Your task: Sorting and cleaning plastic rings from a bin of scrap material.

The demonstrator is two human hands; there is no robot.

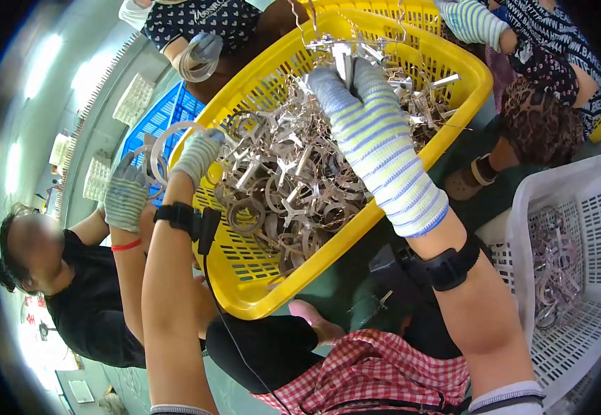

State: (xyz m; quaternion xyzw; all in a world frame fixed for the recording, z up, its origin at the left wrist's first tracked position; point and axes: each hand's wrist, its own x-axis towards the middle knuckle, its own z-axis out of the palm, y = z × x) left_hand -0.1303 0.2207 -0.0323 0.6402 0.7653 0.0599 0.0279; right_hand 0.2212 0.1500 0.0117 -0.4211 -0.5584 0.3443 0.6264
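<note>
My right hand (362,104), in a white glove with blue and yellow-green stripes, grips the shaft of a silvery metal part (342,61) with spread arms. It holds the part over the far side of a yellow basket (345,250). My left hand (198,158), gloved alike, is curled at the basket's left rim. Its fingers close on a flat metal ring (173,129). Heaped in the basket are several Y-shaped metal pieces (290,207), loose rings (246,215) and copper-coloured bits. The fingertips of my left hand are partly hidden.
A co-worker's gloved hand (126,194) is close left of mine, beside more rings. Other people's gloved hands (203,52) (472,22) work across the basket. A white basket (594,207) with clear-looking pieces stands right. A blue crate (165,114) is behind at left.
</note>
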